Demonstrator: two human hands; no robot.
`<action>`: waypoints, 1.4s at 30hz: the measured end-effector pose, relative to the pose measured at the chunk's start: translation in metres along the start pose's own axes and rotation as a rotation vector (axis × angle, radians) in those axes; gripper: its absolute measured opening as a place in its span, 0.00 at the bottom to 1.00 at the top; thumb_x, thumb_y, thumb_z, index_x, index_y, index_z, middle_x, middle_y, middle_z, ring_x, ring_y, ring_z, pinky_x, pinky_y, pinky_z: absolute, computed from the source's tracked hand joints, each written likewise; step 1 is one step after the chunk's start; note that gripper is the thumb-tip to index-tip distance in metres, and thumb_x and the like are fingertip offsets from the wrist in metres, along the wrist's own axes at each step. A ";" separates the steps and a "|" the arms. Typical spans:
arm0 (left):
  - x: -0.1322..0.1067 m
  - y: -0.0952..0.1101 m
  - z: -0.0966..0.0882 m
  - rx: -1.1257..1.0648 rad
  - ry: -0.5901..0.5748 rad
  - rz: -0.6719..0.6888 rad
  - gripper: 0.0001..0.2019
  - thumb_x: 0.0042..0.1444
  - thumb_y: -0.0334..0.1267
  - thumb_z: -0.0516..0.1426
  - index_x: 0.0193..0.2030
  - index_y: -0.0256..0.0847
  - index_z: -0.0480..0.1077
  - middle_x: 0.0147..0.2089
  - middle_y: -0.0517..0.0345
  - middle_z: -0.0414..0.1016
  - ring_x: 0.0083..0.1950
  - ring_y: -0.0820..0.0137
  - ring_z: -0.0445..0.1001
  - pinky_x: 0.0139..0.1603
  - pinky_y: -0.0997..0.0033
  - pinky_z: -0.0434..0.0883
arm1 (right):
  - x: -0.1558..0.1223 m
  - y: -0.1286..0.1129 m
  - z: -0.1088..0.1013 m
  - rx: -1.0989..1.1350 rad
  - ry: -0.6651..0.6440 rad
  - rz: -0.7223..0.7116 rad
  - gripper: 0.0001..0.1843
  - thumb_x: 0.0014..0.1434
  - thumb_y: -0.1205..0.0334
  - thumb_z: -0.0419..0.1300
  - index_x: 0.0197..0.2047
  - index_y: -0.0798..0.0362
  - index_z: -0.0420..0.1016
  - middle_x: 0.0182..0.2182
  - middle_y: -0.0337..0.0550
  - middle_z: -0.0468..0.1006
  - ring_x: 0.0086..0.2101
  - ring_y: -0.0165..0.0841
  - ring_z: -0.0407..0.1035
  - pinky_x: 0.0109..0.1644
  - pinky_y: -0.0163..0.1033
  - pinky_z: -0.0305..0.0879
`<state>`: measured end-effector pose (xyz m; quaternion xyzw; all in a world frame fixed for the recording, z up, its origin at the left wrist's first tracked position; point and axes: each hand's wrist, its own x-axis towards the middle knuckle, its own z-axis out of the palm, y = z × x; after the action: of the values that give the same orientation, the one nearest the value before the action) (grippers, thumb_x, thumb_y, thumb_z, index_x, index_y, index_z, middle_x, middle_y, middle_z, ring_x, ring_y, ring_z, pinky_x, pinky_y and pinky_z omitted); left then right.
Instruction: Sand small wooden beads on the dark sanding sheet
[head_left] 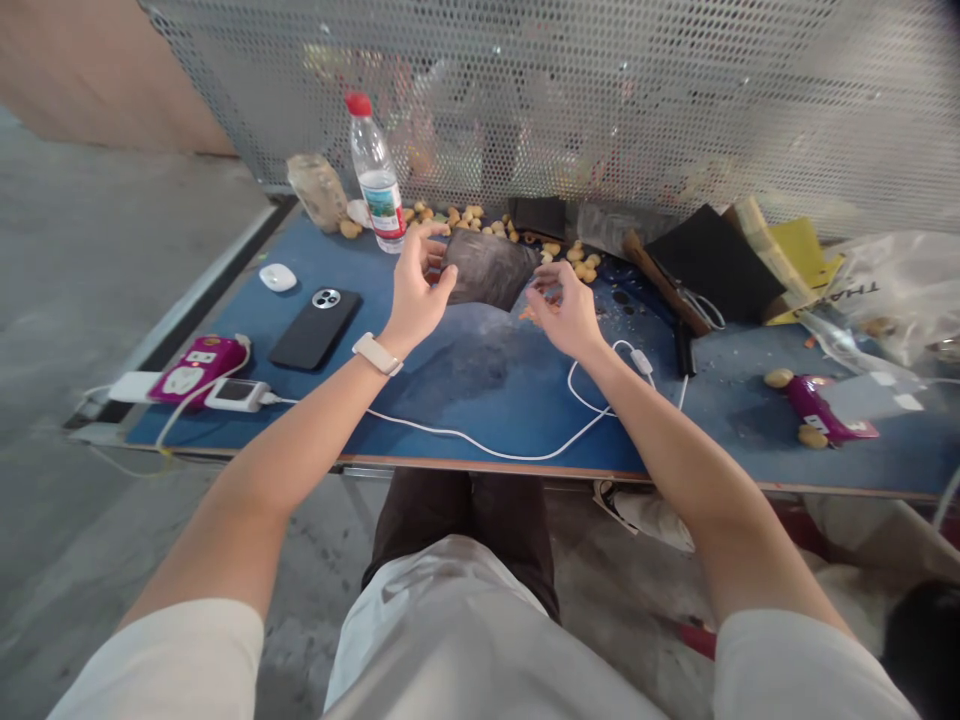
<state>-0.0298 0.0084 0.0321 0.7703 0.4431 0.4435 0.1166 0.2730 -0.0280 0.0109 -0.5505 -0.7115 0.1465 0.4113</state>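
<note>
My left hand (420,290) is at the left end of a dark grey flat piece (491,268), thumb and fingers curved and apart. Its thumb tip overlaps the edge of that piece; whether it presses on it I cannot tell. To the right of the piece, my right hand (566,312) has thumb and fingers drawn together, and what is between them is hidden. Small orange-brown bits (531,312) lie by its fingertips. Behind the grey piece, several peanuts in shells (469,218) are strewn along the back, with more peanuts (583,262) just beyond my right hand.
At left are a red-capped bottle (381,195), black phone (315,328), white earbud case (277,278) and purple power strip (201,365). A white cable (480,445) runs along the front. Dark folded pieces (716,262) and a plastic bag (900,290) lie right. Perforated metal (600,90) stands behind.
</note>
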 end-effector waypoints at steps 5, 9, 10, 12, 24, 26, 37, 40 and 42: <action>0.003 0.000 0.007 -0.022 -0.029 -0.043 0.36 0.89 0.63 0.66 0.95 0.62 0.63 0.63 0.44 0.89 0.64 0.45 0.93 0.69 0.35 0.91 | 0.002 0.004 0.001 0.062 0.010 0.043 0.24 0.83 0.31 0.67 0.53 0.44 0.85 0.45 0.50 0.89 0.47 0.49 0.85 0.56 0.56 0.86; 0.001 -0.008 0.011 -0.038 -0.009 -0.080 0.37 0.88 0.61 0.69 0.93 0.61 0.63 0.68 0.42 0.89 0.63 0.47 0.94 0.67 0.39 0.91 | 0.003 0.005 0.000 0.231 -0.007 0.107 0.25 0.77 0.31 0.72 0.42 0.42 0.77 0.35 0.45 0.83 0.37 0.43 0.81 0.46 0.51 0.84; 0.001 -0.011 0.010 -0.037 -0.005 -0.075 0.36 0.88 0.61 0.70 0.93 0.60 0.64 0.69 0.42 0.88 0.63 0.48 0.94 0.67 0.41 0.91 | 0.004 0.006 0.000 0.301 -0.013 0.151 0.26 0.75 0.31 0.74 0.41 0.42 0.75 0.32 0.43 0.81 0.34 0.41 0.79 0.41 0.48 0.82; -0.001 -0.018 0.008 -0.024 0.000 -0.040 0.35 0.87 0.60 0.71 0.90 0.56 0.67 0.69 0.42 0.89 0.64 0.49 0.93 0.70 0.42 0.89 | 0.006 0.011 -0.003 0.440 -0.019 0.259 0.29 0.70 0.30 0.77 0.41 0.41 0.70 0.28 0.38 0.76 0.27 0.36 0.72 0.31 0.42 0.73; -0.014 0.002 0.005 0.133 -0.162 0.033 0.24 0.76 0.27 0.70 0.72 0.51 0.79 0.54 0.55 0.94 0.69 0.46 0.88 0.84 0.35 0.74 | 0.048 0.039 -0.025 0.651 0.157 0.408 0.38 0.64 0.18 0.77 0.54 0.42 0.82 0.51 0.49 0.97 0.23 0.29 0.67 0.23 0.39 0.63; -0.016 0.003 0.007 0.111 -0.203 0.035 0.24 0.75 0.26 0.72 0.71 0.52 0.79 0.53 0.55 0.95 0.69 0.45 0.88 0.83 0.35 0.73 | 0.041 0.040 -0.025 0.625 0.099 0.408 0.38 0.63 0.21 0.80 0.58 0.43 0.86 0.54 0.51 0.98 0.22 0.29 0.67 0.23 0.39 0.63; -0.013 0.000 0.005 0.055 -0.284 0.031 0.15 0.75 0.35 0.80 0.61 0.50 0.86 0.45 0.57 0.95 0.64 0.46 0.93 0.88 0.25 0.74 | 0.014 0.028 -0.023 0.363 0.063 0.198 0.40 0.72 0.15 0.74 0.57 0.47 0.95 0.38 0.50 0.91 0.28 0.42 0.83 0.33 0.48 0.83; -0.010 -0.005 0.006 0.047 -0.292 0.045 0.07 0.76 0.37 0.78 0.55 0.50 0.90 0.43 0.58 0.95 0.68 0.45 0.95 0.98 0.13 0.60 | 0.010 0.014 -0.025 0.169 0.110 0.047 0.43 0.80 0.25 0.70 0.84 0.41 0.87 0.61 0.59 0.95 0.49 0.57 0.95 0.54 0.60 0.93; -0.009 -0.007 0.007 0.050 -0.283 0.052 0.04 0.78 0.35 0.74 0.54 0.50 0.92 0.43 0.57 0.95 0.76 0.42 0.94 1.02 0.08 0.49 | 0.008 0.005 -0.027 0.010 0.089 -0.057 0.50 0.79 0.34 0.73 0.96 0.36 0.72 0.81 0.61 0.85 0.67 0.65 0.91 0.67 0.70 0.91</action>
<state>-0.0304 0.0066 0.0192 0.8391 0.4130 0.3220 0.1473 0.2960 -0.0259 0.0278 -0.5341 -0.7072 0.1137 0.4492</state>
